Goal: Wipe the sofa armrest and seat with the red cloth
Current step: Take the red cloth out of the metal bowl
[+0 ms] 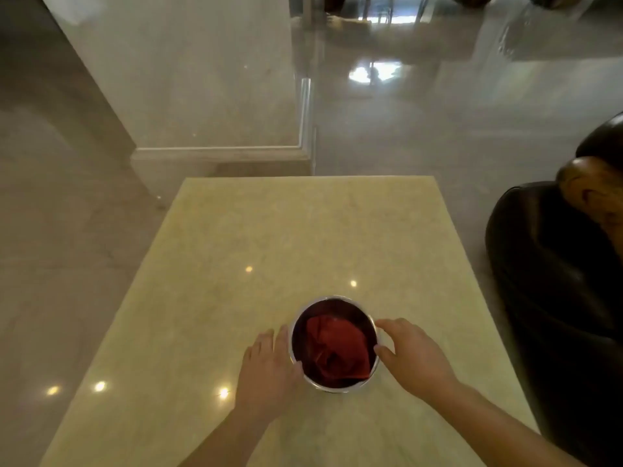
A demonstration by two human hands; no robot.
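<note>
- The red cloth lies crumpled in the bottom of a metal bowl, between the two hands and touched by neither.
- The bowl stands on the table, toward its near end and a little right of the middle.
- The left hand lies against the bowl's left wall, its fingers fairly straight and released, the thumb at the rim.
- The right hand cups the right rim, its fingers and thumb curved round the rim, grasping the bowl.
- Bare table stretches ahead to the far edge; the right edge is nearer the bowl than the left.
- The dark sofa stands just beyond the table's right edge, its armrest well apart from the bowl.
- Both forearms reach in from the lower edge, palms down.
</note>
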